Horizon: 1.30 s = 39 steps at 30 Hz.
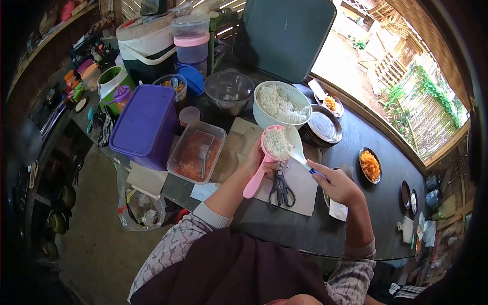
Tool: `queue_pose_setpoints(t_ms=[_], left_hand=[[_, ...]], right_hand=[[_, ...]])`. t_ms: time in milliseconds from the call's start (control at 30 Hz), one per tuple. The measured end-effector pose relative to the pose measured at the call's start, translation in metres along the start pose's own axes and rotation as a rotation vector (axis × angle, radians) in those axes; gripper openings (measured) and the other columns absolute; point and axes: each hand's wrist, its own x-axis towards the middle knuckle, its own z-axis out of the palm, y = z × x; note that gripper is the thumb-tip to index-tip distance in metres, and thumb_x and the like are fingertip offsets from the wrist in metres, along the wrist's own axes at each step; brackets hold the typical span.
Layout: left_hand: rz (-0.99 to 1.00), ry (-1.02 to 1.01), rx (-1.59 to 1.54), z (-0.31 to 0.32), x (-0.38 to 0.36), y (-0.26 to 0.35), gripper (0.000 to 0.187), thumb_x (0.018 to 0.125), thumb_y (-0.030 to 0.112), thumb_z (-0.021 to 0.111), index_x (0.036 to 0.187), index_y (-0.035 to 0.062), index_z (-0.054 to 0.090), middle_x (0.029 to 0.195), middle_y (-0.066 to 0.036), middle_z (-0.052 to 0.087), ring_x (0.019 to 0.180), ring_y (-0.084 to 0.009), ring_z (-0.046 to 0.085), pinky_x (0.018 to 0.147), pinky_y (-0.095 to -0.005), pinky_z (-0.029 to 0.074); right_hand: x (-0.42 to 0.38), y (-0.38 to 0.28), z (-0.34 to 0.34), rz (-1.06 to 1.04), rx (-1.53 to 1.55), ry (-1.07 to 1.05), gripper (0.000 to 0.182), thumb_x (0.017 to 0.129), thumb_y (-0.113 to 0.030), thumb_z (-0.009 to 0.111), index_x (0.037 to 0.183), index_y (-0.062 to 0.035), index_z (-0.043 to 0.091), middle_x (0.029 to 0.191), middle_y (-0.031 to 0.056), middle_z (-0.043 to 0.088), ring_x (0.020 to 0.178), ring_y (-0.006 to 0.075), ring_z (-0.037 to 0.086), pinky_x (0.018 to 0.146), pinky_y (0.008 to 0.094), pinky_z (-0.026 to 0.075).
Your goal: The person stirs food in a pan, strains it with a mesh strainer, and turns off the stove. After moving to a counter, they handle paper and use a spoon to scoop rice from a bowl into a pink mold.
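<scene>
My left hand [255, 158] is wrapped around a pink plastic scoop [253, 184], whose round cup is full of white rice [277, 142]. In my right hand [338, 184] is a white rice paddle [298, 151] with a blue-tipped handle; its blade touches the rice at the scoop's right side. Just beyond the scoop stands a white basket-like bowl [261, 116] heaped with cooked rice [282, 104]. Below the scoop, black-handled scissors [280, 190] lie on brown paper sheets [304, 202]. Left of my left hand, a clear tub [174, 172] contains red-orange food and a spoon.
A purple lidded box [145, 122] and a large cooler [147, 43] stand at left. Stacked dark plates [333, 133] sit beside the rice bowl. Farther right is a plate of orange food [370, 165]. A clear-covered pot [229, 91] stands at the back.
</scene>
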Motion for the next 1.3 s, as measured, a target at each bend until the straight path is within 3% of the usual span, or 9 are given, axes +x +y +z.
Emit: queue_pose_setpoints(t_ms=[33, 100, 300, 667, 733, 833, 1133, 1233, 1300], left_hand=[[0.000, 0.027, 0.016, 0.001, 0.000, 0.000, 0.054, 0.085, 0.055, 0.034, 0.116, 0.0130, 0.048, 0.082, -0.012, 0.060, 0.033, -0.0064, 0.031, 0.027, -0.0153, 0.027], [-0.006, 0.032, 0.032, -0.001, 0.000, -0.001, 0.055, 0.085, 0.056, 0.033, 0.115, 0.0125, 0.048, 0.079, -0.012, 0.059, 0.033, -0.0063, 0.031, 0.027, -0.0155, 0.027], [-0.009, -0.001, 0.125, -0.006, 0.001, -0.004, 0.060, 0.084, 0.061, 0.032, 0.113, 0.0110, 0.049, 0.071, -0.011, 0.059, 0.032, -0.0062, 0.033, 0.026, -0.0158, 0.027], [-0.005, -0.032, 0.108, 0.017, -0.005, -0.003, 0.056, 0.087, 0.056, 0.031, 0.117, 0.0112, 0.047, 0.075, -0.014, 0.060, 0.031, -0.0065, 0.037, 0.026, -0.0152, 0.034], [0.178, 0.468, 0.154, 0.047, -0.001, -0.007, 0.056, 0.088, 0.056, 0.029, 0.117, 0.0120, 0.047, 0.076, -0.012, 0.060, 0.032, -0.0050, 0.037, 0.026, -0.0138, 0.033], [0.040, 0.119, 0.279, 0.020, -0.012, -0.001, 0.058, 0.088, 0.058, 0.027, 0.117, 0.0126, 0.047, 0.075, -0.010, 0.061, 0.032, -0.0034, 0.037, 0.027, -0.0130, 0.033], [0.062, 0.089, 0.393, 0.013, -0.009, 0.000, 0.063, 0.086, 0.060, 0.025, 0.117, 0.0103, 0.047, 0.075, -0.014, 0.061, 0.033, -0.0040, 0.038, 0.027, -0.0144, 0.032], [0.274, 0.551, 0.061, 0.046, 0.013, -0.012, 0.065, 0.085, 0.062, 0.026, 0.118, 0.0086, 0.045, 0.078, -0.017, 0.060, 0.032, -0.0038, 0.037, 0.026, -0.0149, 0.032], [0.120, 0.221, 0.085, 0.011, 0.002, -0.005, 0.066, 0.085, 0.061, 0.028, 0.119, 0.0076, 0.044, 0.080, -0.019, 0.059, 0.032, -0.0042, 0.038, 0.025, -0.0151, 0.032]], right_hand=[[0.000, -0.008, 0.000, 0.003, 0.000, 0.001, 0.038, 0.090, -0.018, 0.047, 0.128, -0.0157, 0.044, 0.056, 0.0086, 0.045, 0.047, 0.0122, 0.039, 0.052, 0.0272, 0.040], [0.003, -0.023, -0.001, 0.176, -0.108, -0.106, 0.036, 0.089, -0.020, 0.047, 0.123, -0.0103, 0.046, 0.073, 0.0218, 0.058, 0.063, 0.0341, 0.054, 0.064, 0.0353, 0.045], [0.008, -0.013, 0.017, 0.036, -0.055, -0.030, 0.033, 0.088, -0.020, 0.046, 0.118, -0.0064, 0.049, 0.084, 0.0258, 0.058, 0.076, 0.0410, 0.056, 0.068, 0.0413, 0.045], [0.010, -0.020, 0.022, 0.081, -0.118, -0.036, 0.032, 0.087, -0.020, 0.047, 0.117, -0.0083, 0.050, 0.080, 0.0252, 0.058, 0.073, 0.0407, 0.056, 0.065, 0.0421, 0.045], [0.010, -0.018, 0.024, 0.079, -0.108, -0.037, 0.032, 0.087, -0.019, 0.047, 0.117, -0.0080, 0.050, 0.080, 0.0251, 0.058, 0.073, 0.0405, 0.056, 0.065, 0.0417, 0.045], [0.010, -0.012, 0.026, -0.023, -0.061, 0.017, 0.032, 0.087, -0.018, 0.047, 0.117, -0.0067, 0.050, 0.082, 0.0249, 0.058, 0.073, 0.0400, 0.056, 0.066, 0.0407, 0.045], [0.013, -0.023, 0.009, 0.089, -0.031, -0.132, 0.032, 0.088, -0.017, 0.046, 0.118, -0.0060, 0.049, 0.083, 0.0240, 0.059, 0.072, 0.0384, 0.056, 0.069, 0.0392, 0.044], [0.015, -0.014, 0.008, -0.071, -0.036, -0.071, 0.032, 0.089, -0.019, 0.045, 0.119, -0.0070, 0.049, 0.073, 0.0205, 0.059, 0.058, 0.0318, 0.056, 0.059, 0.0372, 0.046], [0.014, -0.023, -0.006, 0.155, 0.075, -0.189, 0.034, 0.090, -0.022, 0.045, 0.123, -0.0108, 0.048, 0.059, 0.0111, 0.053, 0.042, 0.0174, 0.048, 0.043, 0.0307, 0.041]])
